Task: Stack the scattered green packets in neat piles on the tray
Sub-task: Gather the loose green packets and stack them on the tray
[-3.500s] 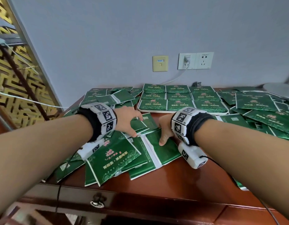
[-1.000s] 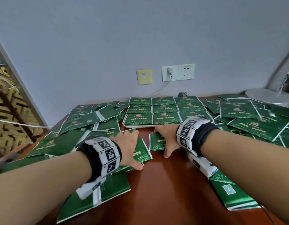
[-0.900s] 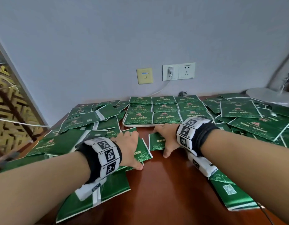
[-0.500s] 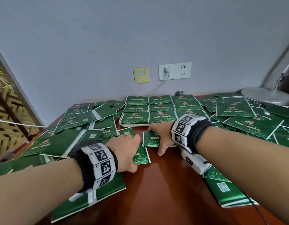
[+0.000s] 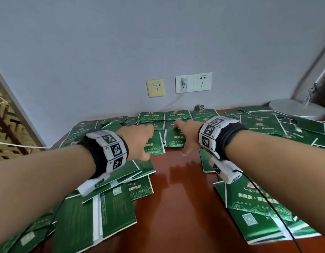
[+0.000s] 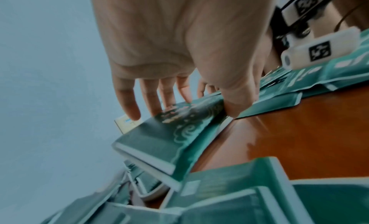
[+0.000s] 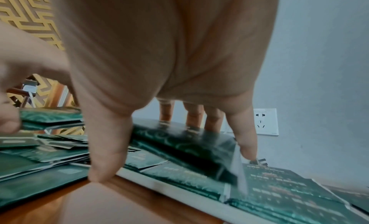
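Note:
Many green packets lie scattered on the wooden table (image 5: 178, 201). At the back, a white tray (image 7: 175, 188) holds neat piles of packets (image 5: 177, 115). My left hand (image 5: 139, 138) pinches a small stack of green packets (image 6: 169, 132), fingers on top and thumb at the near edge, lifted off the table in front of the tray. Just to its right, my right hand (image 5: 188, 134) grips another green packet (image 7: 179, 142), fingers spread on top and thumb at its left side, held over the tray's front row. The tray is mostly hidden in the head view.
Loose packets are heaped at the left (image 5: 103, 207) and right (image 5: 258, 207) of the table. A round lamp base (image 5: 296, 111) stands at the back right. Wall sockets (image 5: 193, 83) with a plugged cable are behind the tray. A gold lattice screen (image 5: 4, 128) is at the left.
Both hands have lifted their packets off the table and carried them forward, up to the tray's front row. The view has tilted, showing more of the near packets.

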Demonstrator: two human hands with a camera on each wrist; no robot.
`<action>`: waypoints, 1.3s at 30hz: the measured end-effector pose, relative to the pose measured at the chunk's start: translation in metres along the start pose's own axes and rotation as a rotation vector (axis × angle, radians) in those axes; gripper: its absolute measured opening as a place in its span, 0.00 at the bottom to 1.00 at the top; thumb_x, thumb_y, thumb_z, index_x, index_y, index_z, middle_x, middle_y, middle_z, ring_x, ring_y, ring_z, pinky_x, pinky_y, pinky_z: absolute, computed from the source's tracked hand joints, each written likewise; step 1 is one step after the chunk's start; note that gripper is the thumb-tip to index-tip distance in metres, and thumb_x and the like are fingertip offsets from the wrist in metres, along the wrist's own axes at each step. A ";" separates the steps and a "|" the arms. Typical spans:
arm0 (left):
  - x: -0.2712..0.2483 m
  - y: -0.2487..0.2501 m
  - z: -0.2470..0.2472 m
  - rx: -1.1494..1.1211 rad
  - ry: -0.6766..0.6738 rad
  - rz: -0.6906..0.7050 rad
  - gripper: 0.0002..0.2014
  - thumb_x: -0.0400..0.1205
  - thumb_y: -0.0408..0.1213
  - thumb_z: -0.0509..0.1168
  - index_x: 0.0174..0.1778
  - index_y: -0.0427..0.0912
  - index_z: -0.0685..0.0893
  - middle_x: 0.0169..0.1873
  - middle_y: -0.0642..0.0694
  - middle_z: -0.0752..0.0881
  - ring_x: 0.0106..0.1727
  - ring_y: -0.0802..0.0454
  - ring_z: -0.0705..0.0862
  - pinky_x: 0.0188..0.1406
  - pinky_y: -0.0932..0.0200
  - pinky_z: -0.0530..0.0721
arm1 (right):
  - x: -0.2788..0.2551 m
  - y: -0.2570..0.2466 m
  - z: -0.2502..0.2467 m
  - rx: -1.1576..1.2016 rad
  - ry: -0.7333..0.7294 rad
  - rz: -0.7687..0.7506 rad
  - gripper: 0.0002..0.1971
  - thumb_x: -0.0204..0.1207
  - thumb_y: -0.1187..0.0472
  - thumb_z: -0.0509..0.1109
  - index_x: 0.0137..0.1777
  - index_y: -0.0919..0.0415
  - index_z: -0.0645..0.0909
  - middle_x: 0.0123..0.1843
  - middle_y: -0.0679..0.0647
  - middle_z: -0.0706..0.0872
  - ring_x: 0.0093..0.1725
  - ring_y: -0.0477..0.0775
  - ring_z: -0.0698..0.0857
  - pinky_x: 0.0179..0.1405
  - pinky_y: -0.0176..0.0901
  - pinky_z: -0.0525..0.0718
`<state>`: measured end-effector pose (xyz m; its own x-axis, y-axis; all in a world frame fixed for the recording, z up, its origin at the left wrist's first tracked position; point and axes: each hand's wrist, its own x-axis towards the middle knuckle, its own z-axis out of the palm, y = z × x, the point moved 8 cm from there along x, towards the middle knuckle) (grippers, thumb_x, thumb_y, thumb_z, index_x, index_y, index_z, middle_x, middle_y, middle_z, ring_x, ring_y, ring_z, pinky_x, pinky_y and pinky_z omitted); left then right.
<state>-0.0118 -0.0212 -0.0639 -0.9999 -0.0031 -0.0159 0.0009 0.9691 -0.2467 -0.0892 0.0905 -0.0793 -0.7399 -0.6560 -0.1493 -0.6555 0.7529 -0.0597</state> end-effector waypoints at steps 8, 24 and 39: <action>0.095 -0.037 -0.007 0.035 0.002 0.017 0.30 0.75 0.51 0.73 0.67 0.43 0.70 0.37 0.54 0.72 0.41 0.50 0.77 0.39 0.56 0.77 | 0.066 0.026 -0.027 -0.084 0.028 0.048 0.49 0.63 0.49 0.83 0.79 0.58 0.59 0.70 0.59 0.76 0.65 0.60 0.79 0.58 0.52 0.79; 0.187 -0.068 0.064 -0.050 -0.168 0.066 0.29 0.81 0.46 0.67 0.78 0.50 0.66 0.69 0.43 0.75 0.66 0.45 0.78 0.63 0.53 0.77 | 0.157 0.055 -0.006 -0.174 -0.077 -0.007 0.39 0.74 0.50 0.74 0.81 0.56 0.61 0.73 0.56 0.76 0.69 0.57 0.78 0.61 0.44 0.76; 0.187 -0.070 0.078 -0.009 -0.258 0.059 0.31 0.82 0.28 0.61 0.80 0.56 0.65 0.76 0.44 0.72 0.72 0.44 0.75 0.70 0.48 0.75 | 0.166 0.055 0.004 -0.207 -0.062 -0.064 0.30 0.79 0.54 0.69 0.80 0.52 0.65 0.76 0.53 0.74 0.69 0.56 0.79 0.61 0.44 0.77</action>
<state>-0.1972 -0.1091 -0.1249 -0.9609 -0.0078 -0.2766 0.0580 0.9717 -0.2290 -0.2478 0.0236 -0.1114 -0.6890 -0.6931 -0.2122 -0.7229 0.6784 0.1314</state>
